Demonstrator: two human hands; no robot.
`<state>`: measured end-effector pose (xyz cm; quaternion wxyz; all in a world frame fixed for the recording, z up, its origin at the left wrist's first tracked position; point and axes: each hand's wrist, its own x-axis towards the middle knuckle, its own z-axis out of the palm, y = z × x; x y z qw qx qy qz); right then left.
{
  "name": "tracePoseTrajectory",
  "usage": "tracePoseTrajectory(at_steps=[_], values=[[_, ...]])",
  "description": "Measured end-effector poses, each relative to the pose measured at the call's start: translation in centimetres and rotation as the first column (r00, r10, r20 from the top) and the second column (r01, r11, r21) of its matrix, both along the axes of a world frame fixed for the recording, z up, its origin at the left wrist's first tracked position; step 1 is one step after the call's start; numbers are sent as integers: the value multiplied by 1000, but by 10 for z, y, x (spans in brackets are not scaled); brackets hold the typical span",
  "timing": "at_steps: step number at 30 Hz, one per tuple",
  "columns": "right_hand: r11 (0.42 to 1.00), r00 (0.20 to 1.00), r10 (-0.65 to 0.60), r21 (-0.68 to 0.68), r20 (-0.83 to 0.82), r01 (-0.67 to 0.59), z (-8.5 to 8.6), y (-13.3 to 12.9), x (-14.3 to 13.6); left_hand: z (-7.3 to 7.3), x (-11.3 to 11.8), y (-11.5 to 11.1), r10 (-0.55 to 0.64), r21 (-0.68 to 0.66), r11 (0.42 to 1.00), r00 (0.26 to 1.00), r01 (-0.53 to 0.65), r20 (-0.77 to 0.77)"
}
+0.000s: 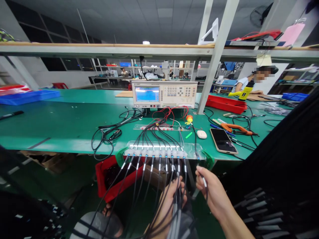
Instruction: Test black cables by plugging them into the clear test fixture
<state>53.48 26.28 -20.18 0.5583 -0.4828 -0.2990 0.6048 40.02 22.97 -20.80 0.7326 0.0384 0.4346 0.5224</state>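
Note:
Several black cables with white labels hang from a row of connectors on a clear fixture at the bench's front edge. My right hand is closed on one black cable with a white label, just below the fixture's right end. My left hand is curled around a bundle of cables under the row, partly hidden behind them. A tester with a lit blue screen stands behind, with red leads at its front. Green clamps sit at both ends of the fixture.
A phone, a white case and an orange clamp lie to the right. Coiled black cables lie to the left. A red bin is below the edge. A person sits at the back right.

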Motion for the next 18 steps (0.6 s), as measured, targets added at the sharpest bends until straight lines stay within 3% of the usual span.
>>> tracePoseTrajectory(at_steps=[2,5,9,18], values=[[997,979,65,27,195,-71,-12,-11,3,-3,-4,-5,-46,12,999,998,46,-43],[985,876,140,28,461,-172,-38,-19,10,-11,-8,-11,-134,33,990,983,140,-128],[986,818,91,66,568,-156,-59,-20,14,-17,-7,-14,-258,54,959,940,276,-222],[962,904,239,38,354,-269,-17,-7,-2,-8,-2,-29,-400,146,872,853,467,-335]])
